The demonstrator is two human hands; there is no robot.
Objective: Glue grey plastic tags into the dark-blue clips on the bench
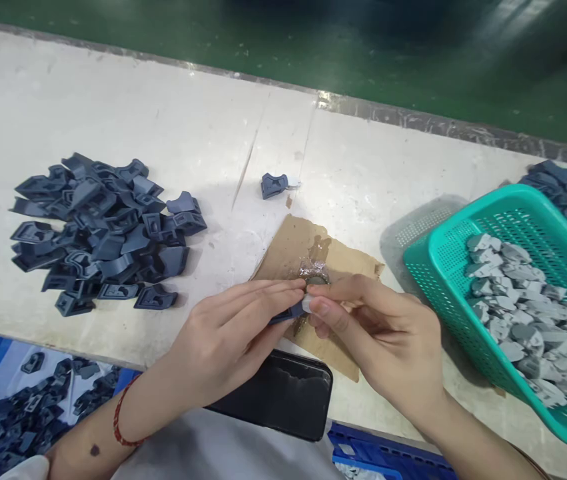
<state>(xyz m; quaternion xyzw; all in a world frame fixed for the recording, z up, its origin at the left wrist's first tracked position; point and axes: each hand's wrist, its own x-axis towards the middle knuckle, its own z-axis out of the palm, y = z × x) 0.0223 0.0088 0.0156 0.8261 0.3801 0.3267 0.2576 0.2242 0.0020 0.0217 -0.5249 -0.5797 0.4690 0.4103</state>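
Note:
My left hand (pixel 243 320) is closed around a dark blue-grey plastic part (pixel 288 312), mostly hidden under its fingers. Against that part's right end, my right hand (pixel 378 320) pinches a small light grey plastic piece (pixel 307 304) between thumb and forefinger. Both hands meet over a brown cardboard sheet (pixel 283 247) with wet, shiny stains. Just beyond the fingertips is a small dark round object (pixel 316 281), partly covered. Farther back lies one dark part (pixel 274 185) with a whitish piece at its right end.
A heap of dark plastic parts (pixel 108 227) covers the table's left. On the right stands a green basket (pixel 423 257) of light grey pieces (pixel 528 300), with more dark parts behind it. A black phone (pixel 283 393) lies at the near edge. Blue bins sit below.

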